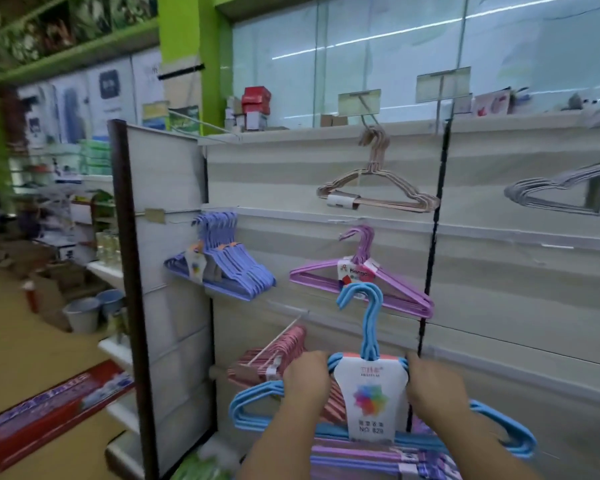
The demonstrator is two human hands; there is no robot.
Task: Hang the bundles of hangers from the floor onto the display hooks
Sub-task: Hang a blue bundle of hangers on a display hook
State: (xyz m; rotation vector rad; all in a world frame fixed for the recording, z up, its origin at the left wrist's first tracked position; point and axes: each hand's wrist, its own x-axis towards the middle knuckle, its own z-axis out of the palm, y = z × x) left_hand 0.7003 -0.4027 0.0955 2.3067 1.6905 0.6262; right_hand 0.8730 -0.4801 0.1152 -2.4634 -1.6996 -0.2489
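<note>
Blue hanger bundle (pixel 371 393) gripped by two hands (pixel 307 379) (pixel 433 386); five bundles hang.

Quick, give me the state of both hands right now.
Left hand: grips the blue hanger bundle at its left shoulder.
Right hand: grips the same bundle at its right shoulder.

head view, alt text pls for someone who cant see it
Two hands, left and right, hold a blue hanger bundle up before a shop's display wall. Purple hangers, periwinkle hangers, pink hangers and rose-gold hangers already hang there.
</note>
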